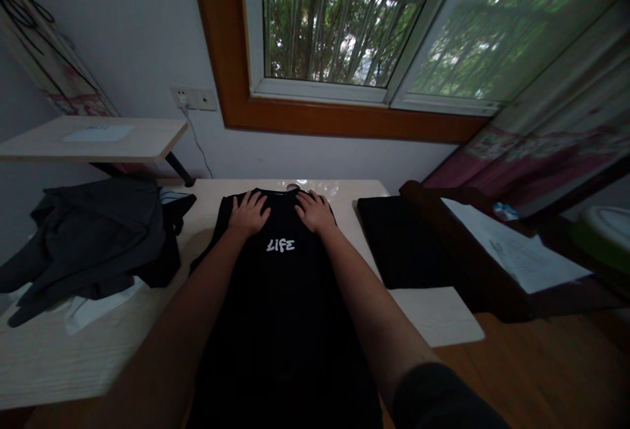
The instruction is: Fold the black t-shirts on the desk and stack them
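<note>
A black T-shirt (285, 298) with small white lettering lies spread on the pale wooden table (207, 189), its neckline toward the wall. My left hand (249, 214) rests flat near the left shoulder of the shirt, fingers spread. On the opposite shoulder lies my right hand (315, 212), also flat with the fingers apart. Neither hand grips the cloth. The near end of the shirt runs down out of view, and its lower part is too dark to make out.
A heap of dark grey clothes (103, 239) sits at the left, beneath a raised shelf (93, 137). On the right lies a folded black garment (394, 239), beside dark brown furniture with paper sheets (512, 245). A window (344, 29) and a wall socket (191, 98) are behind.
</note>
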{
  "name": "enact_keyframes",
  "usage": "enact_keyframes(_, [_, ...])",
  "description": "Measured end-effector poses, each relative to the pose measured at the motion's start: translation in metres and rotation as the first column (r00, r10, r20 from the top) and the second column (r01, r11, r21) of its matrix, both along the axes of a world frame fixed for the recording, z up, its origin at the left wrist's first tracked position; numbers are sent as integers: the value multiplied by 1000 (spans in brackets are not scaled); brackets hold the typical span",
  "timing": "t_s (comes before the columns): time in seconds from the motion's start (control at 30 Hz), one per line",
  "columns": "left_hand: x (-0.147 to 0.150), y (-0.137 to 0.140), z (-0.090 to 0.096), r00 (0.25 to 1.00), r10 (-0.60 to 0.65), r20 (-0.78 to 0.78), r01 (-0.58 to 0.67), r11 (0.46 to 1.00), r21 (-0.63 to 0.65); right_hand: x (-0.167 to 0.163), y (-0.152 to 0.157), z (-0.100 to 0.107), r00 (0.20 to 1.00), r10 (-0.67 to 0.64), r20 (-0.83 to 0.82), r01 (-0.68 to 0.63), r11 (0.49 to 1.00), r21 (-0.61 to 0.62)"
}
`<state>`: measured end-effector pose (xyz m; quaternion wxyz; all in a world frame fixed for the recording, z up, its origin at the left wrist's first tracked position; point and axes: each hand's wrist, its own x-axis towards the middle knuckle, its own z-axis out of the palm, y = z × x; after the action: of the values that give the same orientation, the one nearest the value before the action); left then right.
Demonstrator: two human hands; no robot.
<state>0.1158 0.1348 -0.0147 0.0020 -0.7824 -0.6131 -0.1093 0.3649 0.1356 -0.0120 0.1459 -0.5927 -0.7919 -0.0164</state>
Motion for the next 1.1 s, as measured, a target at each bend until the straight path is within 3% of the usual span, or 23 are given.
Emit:
enact_keyframes(0.37, [-8,-2,5,1000,-7,23,8,999,-49,2,2,0,999,-5,-44,4,1000,-11])
enact_keyframes(0.6, [-23,-4,4,1000,-23,6,23,1000,-3,5,-3,9,989,11,-146,2,996,93])
enact_keyframes(1.1, [-30,-6,0,999,-10,-41,9,1000,-27,6,-4,1,998,56,-9,-56,998,-3])
